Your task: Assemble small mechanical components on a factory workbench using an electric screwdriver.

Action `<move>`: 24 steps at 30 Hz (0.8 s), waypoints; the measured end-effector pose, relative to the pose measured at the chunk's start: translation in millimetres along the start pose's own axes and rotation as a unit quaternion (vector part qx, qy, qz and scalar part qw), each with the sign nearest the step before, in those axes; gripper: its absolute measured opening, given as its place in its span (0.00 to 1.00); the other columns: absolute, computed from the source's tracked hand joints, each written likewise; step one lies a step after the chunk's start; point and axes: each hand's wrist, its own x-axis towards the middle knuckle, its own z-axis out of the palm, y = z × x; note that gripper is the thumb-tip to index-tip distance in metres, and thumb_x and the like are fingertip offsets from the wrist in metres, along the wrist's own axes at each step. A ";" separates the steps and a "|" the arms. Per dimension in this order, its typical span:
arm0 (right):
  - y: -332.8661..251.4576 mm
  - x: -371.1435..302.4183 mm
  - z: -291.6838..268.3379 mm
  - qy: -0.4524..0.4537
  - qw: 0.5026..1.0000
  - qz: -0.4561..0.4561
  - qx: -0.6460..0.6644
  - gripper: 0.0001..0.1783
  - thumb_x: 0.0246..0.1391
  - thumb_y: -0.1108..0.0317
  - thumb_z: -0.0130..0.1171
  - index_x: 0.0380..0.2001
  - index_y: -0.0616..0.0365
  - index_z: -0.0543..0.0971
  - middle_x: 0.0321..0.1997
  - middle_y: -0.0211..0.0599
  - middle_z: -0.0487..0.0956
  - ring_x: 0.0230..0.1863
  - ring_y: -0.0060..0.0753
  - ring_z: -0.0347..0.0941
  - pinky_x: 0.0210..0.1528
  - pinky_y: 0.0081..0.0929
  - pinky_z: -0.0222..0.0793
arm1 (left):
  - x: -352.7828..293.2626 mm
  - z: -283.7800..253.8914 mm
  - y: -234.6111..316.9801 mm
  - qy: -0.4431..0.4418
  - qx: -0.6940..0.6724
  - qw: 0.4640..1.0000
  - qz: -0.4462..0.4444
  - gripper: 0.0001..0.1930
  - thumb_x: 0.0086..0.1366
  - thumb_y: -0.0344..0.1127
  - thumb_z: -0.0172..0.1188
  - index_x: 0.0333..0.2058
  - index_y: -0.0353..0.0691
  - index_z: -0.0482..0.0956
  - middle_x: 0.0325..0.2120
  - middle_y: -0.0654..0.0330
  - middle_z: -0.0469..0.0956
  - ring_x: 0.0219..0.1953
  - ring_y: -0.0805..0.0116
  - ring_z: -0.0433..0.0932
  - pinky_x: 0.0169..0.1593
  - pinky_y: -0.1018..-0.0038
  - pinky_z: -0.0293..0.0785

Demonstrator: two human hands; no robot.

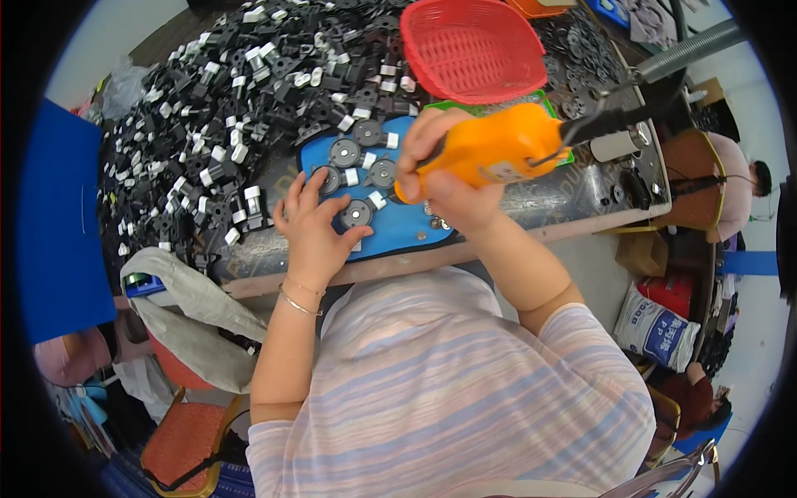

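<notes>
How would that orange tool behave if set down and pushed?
The orange tool in the right hand would probably feel stiff, since it looks hard and smooth. Its rounded shape might make it rock or roll. The black cord or hose at its end could tug against a push.

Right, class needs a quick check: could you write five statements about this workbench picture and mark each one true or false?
1. The right hand holds an orange handheld power tool. True.
2. The left hand is inside the red basket. False: the left hand is at the blue mat.
3. Round black parts lie on the blue mat. True.
4. The heap of black and white parts is right of the red basket. False: the heap is left of the red basket.
5. A silver bracelet circles the left wrist. True.
</notes>
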 end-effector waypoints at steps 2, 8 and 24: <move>10.3 3.4 10.2 -0.009 0.999 0.008 0.029 0.16 0.48 0.66 0.62 0.33 0.63 0.68 0.30 0.40 0.68 0.23 0.24 0.69 0.25 0.18 0.67 | 0.5 -0.4 1.1 -0.001 0.000 1.000 -0.006 0.24 0.35 0.48 0.73 0.34 0.44 0.82 0.56 0.59 0.65 0.62 0.55 0.55 0.59 0.47 0.43; 22.7 2.2 24.3 -0.016 0.999 0.029 0.025 0.14 0.47 0.70 0.62 0.33 0.63 0.68 0.30 0.40 0.69 0.23 0.23 0.68 0.25 0.17 0.67 | 0.4 0.6 -1.1 0.004 -0.013 1.000 -0.004 0.25 0.35 0.47 0.74 0.34 0.44 0.82 0.56 0.58 0.66 0.62 0.55 0.55 0.59 0.47 0.43; 18.8 22.0 9.6 -0.091 0.992 0.056 0.061 0.18 0.45 0.64 0.63 0.35 0.62 0.70 0.33 0.41 0.70 0.27 0.27 0.70 0.29 0.23 0.68 | 1.3 0.5 1.9 -0.013 -0.013 1.000 -0.013 0.23 0.35 0.46 0.74 0.32 0.43 0.83 0.57 0.59 0.65 0.64 0.55 0.52 0.60 0.45 0.40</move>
